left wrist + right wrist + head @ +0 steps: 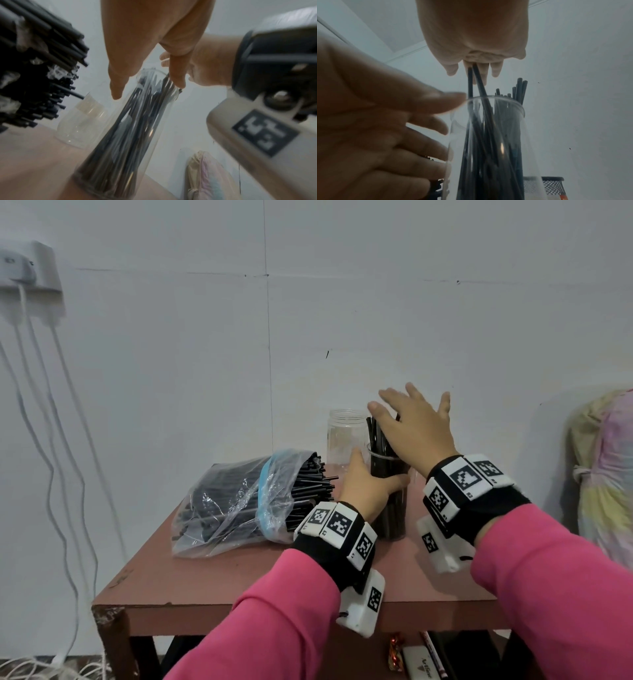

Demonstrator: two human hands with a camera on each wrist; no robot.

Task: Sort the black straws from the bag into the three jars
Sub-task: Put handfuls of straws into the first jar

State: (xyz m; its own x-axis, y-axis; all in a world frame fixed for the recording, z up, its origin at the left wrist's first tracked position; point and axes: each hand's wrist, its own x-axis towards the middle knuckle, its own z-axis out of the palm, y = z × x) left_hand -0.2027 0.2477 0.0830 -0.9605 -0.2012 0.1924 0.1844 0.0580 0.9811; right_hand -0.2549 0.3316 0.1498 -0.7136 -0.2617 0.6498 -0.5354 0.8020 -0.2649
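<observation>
The left hand [368,487] wraps the side of a clear jar [390,508] standing on the counter [239,570], thumb on the near side and fingers curled round the glass. The jar is packed with upright black straws [378,440] that rise above its rim. The right hand [414,426] is spread flat over the straw tops, fingers straight and apart, holding nothing; its palm touches some ends. An empty jar [344,436] stands just behind, to the left. The plastic bag [246,501] lies on its side left of the jars, more straws poking from its open mouth toward them.
</observation>
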